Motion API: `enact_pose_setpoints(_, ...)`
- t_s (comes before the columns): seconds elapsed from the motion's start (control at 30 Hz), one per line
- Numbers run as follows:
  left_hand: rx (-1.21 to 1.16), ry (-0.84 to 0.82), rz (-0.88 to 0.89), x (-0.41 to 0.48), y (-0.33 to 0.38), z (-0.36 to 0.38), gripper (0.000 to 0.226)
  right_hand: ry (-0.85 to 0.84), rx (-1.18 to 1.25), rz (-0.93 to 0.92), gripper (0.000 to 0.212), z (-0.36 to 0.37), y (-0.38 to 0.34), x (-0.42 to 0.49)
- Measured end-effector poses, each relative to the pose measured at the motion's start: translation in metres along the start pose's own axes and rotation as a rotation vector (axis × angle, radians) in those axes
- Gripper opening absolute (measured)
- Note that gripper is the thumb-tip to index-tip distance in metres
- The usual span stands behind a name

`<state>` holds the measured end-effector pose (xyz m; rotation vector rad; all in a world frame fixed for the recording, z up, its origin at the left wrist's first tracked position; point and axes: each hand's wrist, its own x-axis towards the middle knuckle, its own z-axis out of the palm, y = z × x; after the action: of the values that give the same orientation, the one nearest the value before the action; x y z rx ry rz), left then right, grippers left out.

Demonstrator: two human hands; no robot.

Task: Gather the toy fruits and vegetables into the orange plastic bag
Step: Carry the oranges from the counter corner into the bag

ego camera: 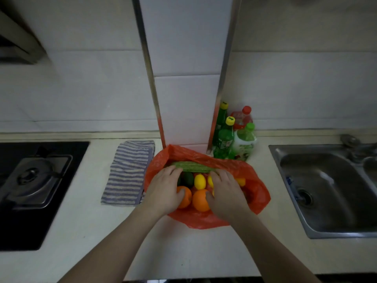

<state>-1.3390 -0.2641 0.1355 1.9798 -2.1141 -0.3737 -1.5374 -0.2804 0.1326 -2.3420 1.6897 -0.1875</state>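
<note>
Bag (pixel 259 193) is laid open on counter (pixel 183 248) w/ oranges (pixel 201 201), lemon (pixel 200 181), gourd (pixel 193 166) inside. L hand (pixel 163 188) & R hand (pixel 226 195) are laid over oranges, fingers nearly straight, tips touching gourd.

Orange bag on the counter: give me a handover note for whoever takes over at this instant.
Left hand: lies on the pile, fingertips on the green gourd, thumb on an orange; grip unclear.
Right hand: same, fingertips on the gourd's other end, thumb by the second orange.
Things: gourd, both oranges, lemon and a dark green fruit all sit inside the open orange bag.
Done: no toy shows outside the bag.
Left: probably only settling the pile and withdrawing the hands.
</note>
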Motion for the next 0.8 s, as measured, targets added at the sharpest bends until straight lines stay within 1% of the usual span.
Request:
enact_pose_setpoints(0.3, -0.041, 0.091, 0.095, -0.038, -0.019, -0.040, 0.067, 0.084, -0.075, 0.056, 0.058, -0.026, -0.052, -0.036)
enact_pose_setpoints(0.43, -0.061, 0.114, 0.105, -0.056, -0.033, -0.051, 0.065, 0.135, -0.102, 0.075, 0.059, -0.030, -0.078, -0.053)
enact_pose_setpoints(0.53, -0.078, 0.128, 0.129, -0.070, -0.037, -0.054, 0.065, 0.139, -0.103, 0.103, 0.059, -0.030, -0.093, -0.070)
enact_pose_setpoints(0.63, -0.079, 0.131, 0.147, -0.086, -0.041, -0.057, 0.064, 0.152, -0.112, 0.115, 0.064, -0.034, -0.103, -0.088)
enact_pose_setpoints(0.8, -0.062, 0.154, 0.137, -0.115, -0.043, -0.073, 0.062, 0.212, -0.095, 0.108, 0.059, -0.051, -0.115, -0.109)
